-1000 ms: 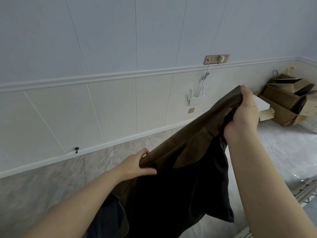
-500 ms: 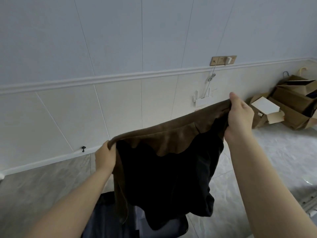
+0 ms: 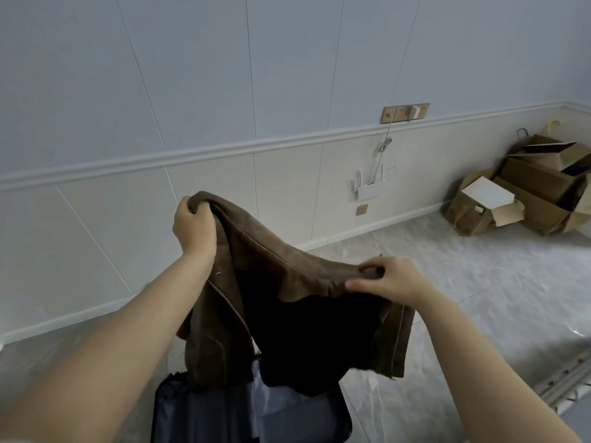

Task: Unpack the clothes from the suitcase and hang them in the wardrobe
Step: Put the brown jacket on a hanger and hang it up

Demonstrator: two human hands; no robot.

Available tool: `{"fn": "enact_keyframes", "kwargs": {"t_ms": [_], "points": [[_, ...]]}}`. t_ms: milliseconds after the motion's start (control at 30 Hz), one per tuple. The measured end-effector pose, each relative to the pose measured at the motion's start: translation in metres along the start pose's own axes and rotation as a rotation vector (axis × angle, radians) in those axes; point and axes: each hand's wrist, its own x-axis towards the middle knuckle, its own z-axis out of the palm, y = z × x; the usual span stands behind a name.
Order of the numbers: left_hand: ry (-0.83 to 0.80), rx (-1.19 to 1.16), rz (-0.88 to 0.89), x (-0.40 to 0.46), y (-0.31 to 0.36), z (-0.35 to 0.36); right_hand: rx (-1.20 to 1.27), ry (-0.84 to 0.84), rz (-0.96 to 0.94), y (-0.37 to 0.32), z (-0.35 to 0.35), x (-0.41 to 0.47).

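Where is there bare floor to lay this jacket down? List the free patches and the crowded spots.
Free: the floor between the white skirting and the right hand, short of the cardboard boxes; also the strip left of the suitcase along the wall. Crowded: the right corner with the boxes, and below the jacket, where the suitcase lies open.

Brown jacket held above the open suitcase

The brown jacket [image 3: 256,251], dark-lined with a zip, hangs spread open over the navy-lined suitcase [image 3: 224,410], its hem at the suitcase's far edge.

No text, label, brand or number can be read anywhere; the small label on the cardboard box [image 3: 477,210] is too blurred to make out.
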Motion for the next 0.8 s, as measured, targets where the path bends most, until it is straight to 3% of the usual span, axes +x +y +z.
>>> {"fn": "enact_keyframes", "kwargs": {"t_ms": [67,133,267,433,533,667,800], "points": [[0.007,-0.039,-0.013,-0.002,0.007,0.010,-0.171,-0.055,-0.058,0.014,0.010,-0.001],[0.009,-0.080,-0.017,-0.005,0.012,0.019,-0.213,0.095,-0.017,0.025,0.022,0.001],[-0.017,-0.128,-0.008,-0.015,0.015,0.030,0.029,0.373,-0.006,0.038,0.024,0.002],[-0.071,-0.139,-0.028,-0.027,0.014,0.037,0.214,0.449,0.061,0.025,0.016,-0.010],[-0.164,-0.114,-0.027,-0.029,0.013,0.038,0.363,0.584,0.162,0.012,0.019,-0.031],[-0.293,-0.112,0.051,-0.041,0.018,0.039,0.644,0.768,0.253,-0.003,0.023,-0.060],[-0.349,-0.217,0.083,-0.060,0.031,0.033,1.073,0.851,0.172,-0.022,0.032,-0.096]]}}
